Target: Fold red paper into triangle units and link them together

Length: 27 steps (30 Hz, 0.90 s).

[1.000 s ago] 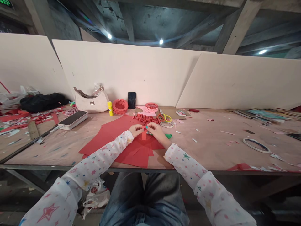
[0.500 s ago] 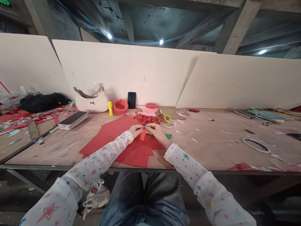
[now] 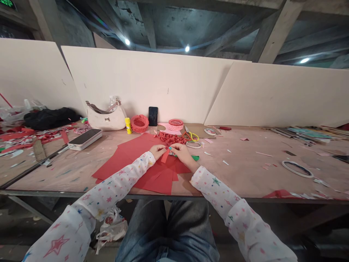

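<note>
The fingertips of the left hand [image 3: 158, 151] and right hand [image 3: 182, 152] nearly meet, both narrowed to a pinch on the upper end of a red paper strip [image 3: 165, 157]. The strip slants down over red paper sheets [image 3: 155, 181] on the counter [image 3: 234, 174]; the fingers cover its top, so any fold there cannot be made out. Just beyond lie a pile of curled red paper pieces [image 3: 171, 138] and yellow-and-orange scissors [image 3: 194, 137]. A small green item [image 3: 195, 158] is partly hidden by the right hand.

No lettering can be read on the yellow glue stick [image 3: 128, 126], and the metal plate on the pale handbag [image 3: 105, 118] is too small to decipher. A lit green sign [image 3: 7, 3] is cut off at the upper left corner, its characters illegible. The upright phone [image 3: 153, 116] has a dark screen.
</note>
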Each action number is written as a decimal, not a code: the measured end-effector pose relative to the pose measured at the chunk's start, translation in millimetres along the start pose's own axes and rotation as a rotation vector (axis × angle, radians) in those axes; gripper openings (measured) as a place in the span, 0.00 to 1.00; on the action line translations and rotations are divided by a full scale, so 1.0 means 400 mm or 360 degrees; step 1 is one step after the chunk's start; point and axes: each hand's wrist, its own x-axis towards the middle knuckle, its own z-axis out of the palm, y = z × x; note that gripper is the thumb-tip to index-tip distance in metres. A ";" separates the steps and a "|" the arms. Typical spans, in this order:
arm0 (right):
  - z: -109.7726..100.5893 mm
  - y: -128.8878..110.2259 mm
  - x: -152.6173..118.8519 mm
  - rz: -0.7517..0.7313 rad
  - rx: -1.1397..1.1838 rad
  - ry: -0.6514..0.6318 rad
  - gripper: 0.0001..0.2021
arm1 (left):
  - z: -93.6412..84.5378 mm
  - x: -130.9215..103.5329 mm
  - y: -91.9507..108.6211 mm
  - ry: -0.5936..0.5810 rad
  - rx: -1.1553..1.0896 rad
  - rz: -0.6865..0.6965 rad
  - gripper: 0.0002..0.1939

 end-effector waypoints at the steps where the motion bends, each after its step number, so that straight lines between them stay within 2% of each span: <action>1: 0.001 -0.002 0.000 -0.0002 -0.0003 -0.0019 0.09 | -0.001 0.000 -0.001 0.0011 0.0028 0.0006 0.14; 5: 0.006 -0.011 -0.006 -0.0007 -0.0028 -0.0106 0.07 | -0.002 0.000 -0.005 0.0033 0.0136 0.0044 0.13; 10: 0.008 -0.020 -0.013 -0.0007 -0.0093 -0.0210 0.06 | 0.001 0.002 -0.007 -0.0032 0.0228 0.0080 0.12; 17: 0.005 -0.020 -0.010 -0.0048 -0.0173 -0.0214 0.05 | 0.003 -0.004 0.001 -0.0123 0.0244 0.0047 0.16; 27: 0.010 -0.019 -0.013 -0.0051 -0.0194 -0.0246 0.04 | 0.003 0.006 -0.002 -0.0146 0.0137 -0.0020 0.15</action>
